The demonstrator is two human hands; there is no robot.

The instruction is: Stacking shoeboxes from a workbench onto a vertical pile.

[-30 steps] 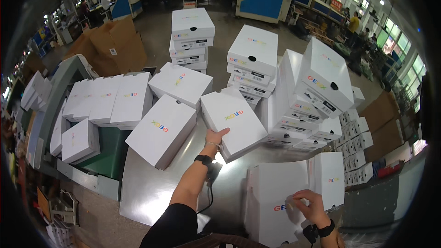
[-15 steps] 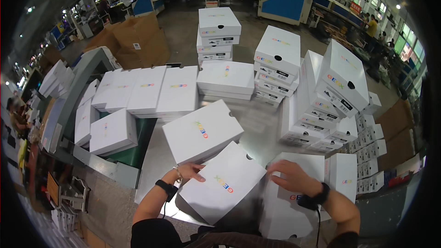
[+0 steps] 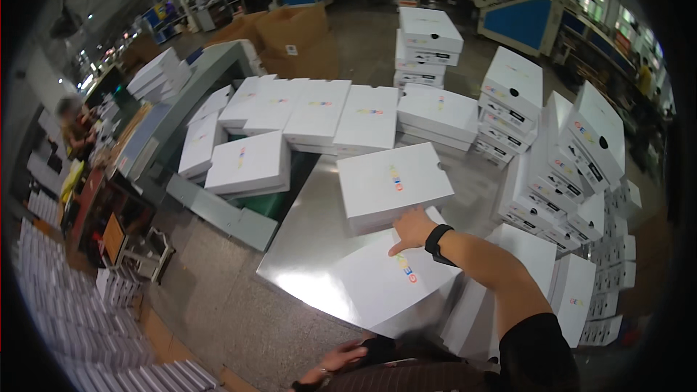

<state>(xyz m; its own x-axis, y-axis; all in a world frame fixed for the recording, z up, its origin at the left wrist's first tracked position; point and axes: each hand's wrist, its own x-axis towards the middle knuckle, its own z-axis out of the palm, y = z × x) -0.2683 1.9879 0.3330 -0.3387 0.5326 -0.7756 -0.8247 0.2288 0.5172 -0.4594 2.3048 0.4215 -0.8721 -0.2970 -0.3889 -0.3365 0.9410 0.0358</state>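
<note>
Metal table (image 3: 301, 258) seen at centre of frame, its shiny surface partly covered by white shoeboxes. The near box (image 3: 385, 294), lid up and marked with multicoloured lettering, is placed in the lower centre, aslant. Its far edge is covered by the right hand (image 3: 415, 230): thumb laid on the lid, other fingers bent at that edge; whether the box is firmly grasped or only touched cannot be told. A black band (image 3: 437, 242) is worn on the right wrist. The left hand (image 3: 343, 357) is seen at the bottom edge, well apart from the near box, fingers extended; its grip cannot be told, the fingertips being lost against dark cloth. Just beyond the right hand, a second box (image 3: 392, 183) is set lid up. A row of boxes (image 3: 312, 112) is ranged across the upper centre, partly over a green belt (image 3: 270, 207). Tall stacks (image 3: 555, 167) are piled at right. A brown carton (image 3: 294, 42) is stood at upper centre-left; a co-worker (image 3: 75, 134) is noted at the left edge.
</note>
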